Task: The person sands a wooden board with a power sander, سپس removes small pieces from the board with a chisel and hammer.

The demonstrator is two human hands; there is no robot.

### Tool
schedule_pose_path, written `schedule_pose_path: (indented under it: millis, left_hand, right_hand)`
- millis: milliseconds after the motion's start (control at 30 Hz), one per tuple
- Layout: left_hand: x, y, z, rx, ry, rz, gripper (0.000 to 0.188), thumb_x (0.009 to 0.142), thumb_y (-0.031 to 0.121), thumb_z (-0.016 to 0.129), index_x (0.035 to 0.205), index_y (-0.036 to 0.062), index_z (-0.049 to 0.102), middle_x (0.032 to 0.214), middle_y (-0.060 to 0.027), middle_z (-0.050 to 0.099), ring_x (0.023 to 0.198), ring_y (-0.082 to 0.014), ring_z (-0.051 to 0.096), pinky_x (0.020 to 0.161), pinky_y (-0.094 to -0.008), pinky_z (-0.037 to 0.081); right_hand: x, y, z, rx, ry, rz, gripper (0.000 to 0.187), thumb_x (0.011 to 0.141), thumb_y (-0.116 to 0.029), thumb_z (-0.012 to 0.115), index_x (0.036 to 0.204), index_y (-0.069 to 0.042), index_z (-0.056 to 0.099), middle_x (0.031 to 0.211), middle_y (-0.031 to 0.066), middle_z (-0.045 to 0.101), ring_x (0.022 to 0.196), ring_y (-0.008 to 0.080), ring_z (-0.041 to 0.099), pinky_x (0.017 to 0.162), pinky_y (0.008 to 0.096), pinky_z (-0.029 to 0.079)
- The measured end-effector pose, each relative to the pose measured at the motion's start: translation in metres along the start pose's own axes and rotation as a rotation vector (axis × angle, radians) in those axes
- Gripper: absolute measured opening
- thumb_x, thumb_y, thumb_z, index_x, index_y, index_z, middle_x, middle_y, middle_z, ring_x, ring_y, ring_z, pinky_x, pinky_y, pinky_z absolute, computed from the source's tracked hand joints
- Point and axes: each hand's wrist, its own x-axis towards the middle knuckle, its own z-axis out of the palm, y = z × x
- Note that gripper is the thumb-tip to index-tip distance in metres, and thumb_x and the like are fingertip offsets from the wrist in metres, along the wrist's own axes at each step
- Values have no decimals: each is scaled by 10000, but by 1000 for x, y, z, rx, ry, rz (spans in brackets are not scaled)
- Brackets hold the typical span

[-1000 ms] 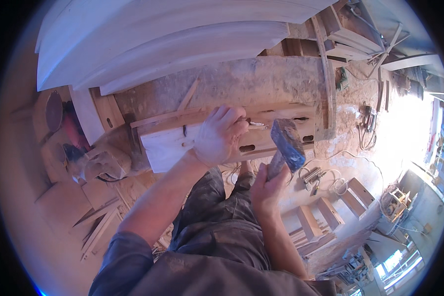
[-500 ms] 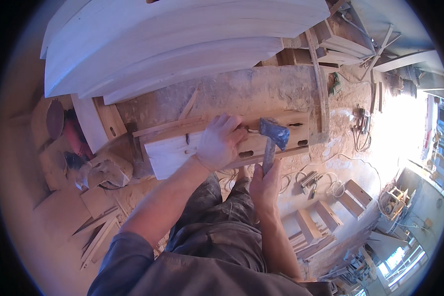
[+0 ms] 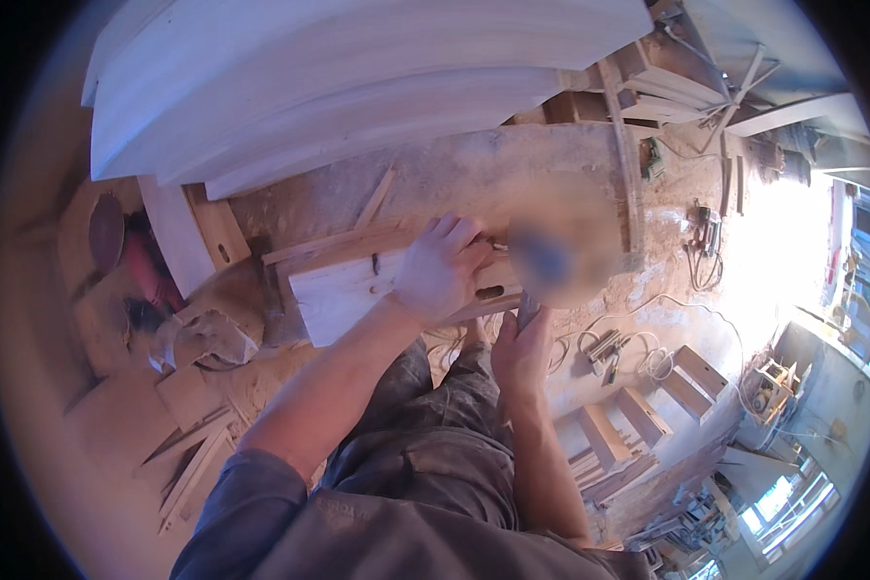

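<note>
Mortised wooden boards [image 3: 343, 298] lie across the bench in front of me, with oblong slots cut in them. My left hand [image 3: 442, 266] rests on the boards, its fingers closed around something mostly hidden; a thin pale end shows beside them. My right hand [image 3: 522, 353] grips the handle of a hatchet [image 3: 529, 311], near the boards' front edge. Its bluish head is blurred over the right end of the boards, close to the thin end by my left hand. Whether the two touch I cannot tell.
Large pale panels [image 3: 358, 87] are stacked beyond the bench [image 3: 474, 174]. A slotted timber [image 3: 213, 232] stands at the left, above a torn bag [image 3: 217, 333]. Power tools [image 3: 708, 232], cables and wooden blocks [image 3: 604, 437] lie on the floor at the right.
The hatchet's head has gone from fairly sharp to blurred, while its handle stays in my right hand. My left hand and the boards shift slightly right in the picture.
</note>
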Motion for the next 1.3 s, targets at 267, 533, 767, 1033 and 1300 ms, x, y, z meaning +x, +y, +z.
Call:
schedule_pose_path:
  millis: [267,533,767,1033,1300]
  left_hand:
    - [-9,-2,-5,-68,75,-24,243,728,42,773,958,18,700,1091,-93,638,987,-331,619,847,-444,513]
    - [-32,5,-10,13,244,-144,298,716,-13,805,994,0,700,1109,-106,674,1049,-339,631,864,-438,529]
    - [-17,12,15,-85,312,-75,240,735,-45,773,956,17,702,970,-79,695,1000,-321,636,861,-447,517]
    - [-21,12,16,-64,407,-122,219,747,-107,741,931,6,703,931,-98,709,956,-323,643,806,-413,528]
    - [-54,-5,-29,116,487,-452,195,792,-75,726,977,-13,718,973,-143,717,1006,-367,654,842,-442,525]
  right_hand:
    - [-3,44,-19,780,110,239,170,936,-71,609,1073,-5,532,718,54,577,487,123,554,442,273,447]
    - [64,94,-73,746,71,302,106,923,-84,648,949,-38,556,643,44,555,449,146,529,426,279,418]
    - [139,120,-83,644,-309,295,98,860,-85,606,941,-60,558,640,45,558,467,168,554,443,310,459]
    - [169,164,-73,353,-284,308,191,863,-98,658,1021,-32,575,719,52,609,517,156,598,457,303,482]
    - [150,204,-56,97,-99,206,371,944,-227,716,1165,-4,517,875,147,675,796,241,672,727,387,527]
